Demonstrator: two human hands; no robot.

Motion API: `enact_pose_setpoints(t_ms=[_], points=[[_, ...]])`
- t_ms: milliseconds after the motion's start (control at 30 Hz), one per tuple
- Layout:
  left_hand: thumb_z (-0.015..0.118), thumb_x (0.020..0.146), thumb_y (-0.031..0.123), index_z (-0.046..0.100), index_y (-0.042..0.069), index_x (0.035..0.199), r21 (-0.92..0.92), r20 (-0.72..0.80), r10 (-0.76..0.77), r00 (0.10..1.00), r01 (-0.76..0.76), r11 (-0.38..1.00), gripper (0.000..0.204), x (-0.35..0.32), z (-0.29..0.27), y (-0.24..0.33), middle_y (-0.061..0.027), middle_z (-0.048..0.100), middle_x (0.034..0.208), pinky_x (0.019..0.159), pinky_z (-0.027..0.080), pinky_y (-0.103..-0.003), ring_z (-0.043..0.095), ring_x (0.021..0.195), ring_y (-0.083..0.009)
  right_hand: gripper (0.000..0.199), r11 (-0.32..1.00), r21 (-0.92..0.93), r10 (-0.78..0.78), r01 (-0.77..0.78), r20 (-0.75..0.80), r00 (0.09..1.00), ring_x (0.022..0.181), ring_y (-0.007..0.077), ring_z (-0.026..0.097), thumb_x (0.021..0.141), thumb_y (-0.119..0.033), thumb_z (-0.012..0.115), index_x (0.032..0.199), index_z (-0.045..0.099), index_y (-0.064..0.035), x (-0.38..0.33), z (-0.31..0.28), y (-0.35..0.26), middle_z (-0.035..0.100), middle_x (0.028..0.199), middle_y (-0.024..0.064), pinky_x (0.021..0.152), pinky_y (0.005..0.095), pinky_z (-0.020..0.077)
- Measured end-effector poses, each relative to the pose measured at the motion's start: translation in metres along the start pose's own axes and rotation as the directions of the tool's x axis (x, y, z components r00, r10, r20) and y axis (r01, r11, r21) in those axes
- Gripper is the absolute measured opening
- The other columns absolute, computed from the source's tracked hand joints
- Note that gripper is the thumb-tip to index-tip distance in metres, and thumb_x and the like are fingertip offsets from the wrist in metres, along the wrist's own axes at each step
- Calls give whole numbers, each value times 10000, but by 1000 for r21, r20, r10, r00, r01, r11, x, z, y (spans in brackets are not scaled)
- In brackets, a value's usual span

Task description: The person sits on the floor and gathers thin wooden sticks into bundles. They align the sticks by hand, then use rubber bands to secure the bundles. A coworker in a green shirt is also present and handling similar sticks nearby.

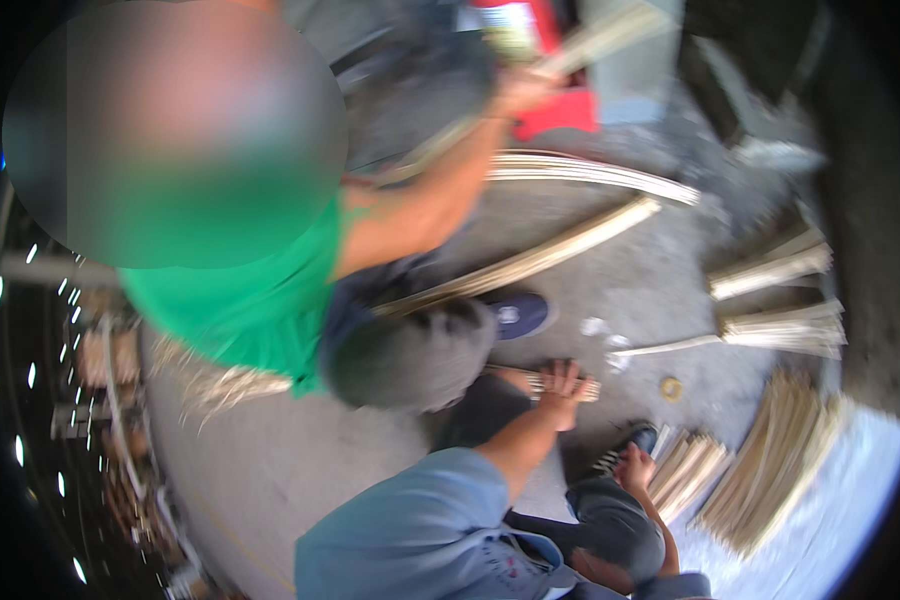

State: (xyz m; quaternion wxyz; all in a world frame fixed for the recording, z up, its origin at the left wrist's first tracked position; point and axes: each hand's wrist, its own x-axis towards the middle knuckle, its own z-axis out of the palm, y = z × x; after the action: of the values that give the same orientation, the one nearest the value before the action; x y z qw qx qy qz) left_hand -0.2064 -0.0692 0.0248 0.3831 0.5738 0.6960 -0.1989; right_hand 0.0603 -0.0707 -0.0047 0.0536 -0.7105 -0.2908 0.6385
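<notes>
My left hand (562, 392) lies with fingers spread across the end of a bundle of thin pale strips (592, 391) on the floor. Most of that bundle is hidden behind my leg and the hand. Beside my black shoe with white laces (642, 438), my right hand (634, 468) is held low with its fingers curled in. What it holds, if anything, is too small to make out. Short bundles of pale strips (687, 468) lie just right of this hand.
A co-worker in a green shirt (240, 310) sits close by, one hand (525, 92) gripping blurred strips. A long curved bundle (540, 252) reaches across the floor. More bundles (775, 465) lie at the right, near a yellow ring (670, 388). A red object (560, 112) stands at the back.
</notes>
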Motion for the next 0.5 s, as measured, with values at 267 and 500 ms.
enact_pose_setpoints(t_ms=[267, 500], points=[[712, 858, 551, -86, 282, 1650, 120, 157, -52, 986, 34, 992, 1157, 13, -12, 14, -210, -231, 1678, 1198, 13, -695, -139, 1533, -514, 450, 996, 83, 8, -14, 70, 997, 316, 211, 505, 1029, -375, 560, 861, 636, 36, 0, -8, -14, 601, 521, 164, 298, 331, 357], [719, 849, 558, -80, 268, 1652, 102, 153, -28, 988, 13, 995, 1169, 14, -19, 15, -223, -239, 1672, 1195, 14, -701, -151, 1527, -523, 428, 995, 104, -13, 9, 39, 999, 313, 206, 495, 1028, -360, 568, 865, 633, 30, 3, -9, -12, 592, 510, 150, 300, 332, 351]])
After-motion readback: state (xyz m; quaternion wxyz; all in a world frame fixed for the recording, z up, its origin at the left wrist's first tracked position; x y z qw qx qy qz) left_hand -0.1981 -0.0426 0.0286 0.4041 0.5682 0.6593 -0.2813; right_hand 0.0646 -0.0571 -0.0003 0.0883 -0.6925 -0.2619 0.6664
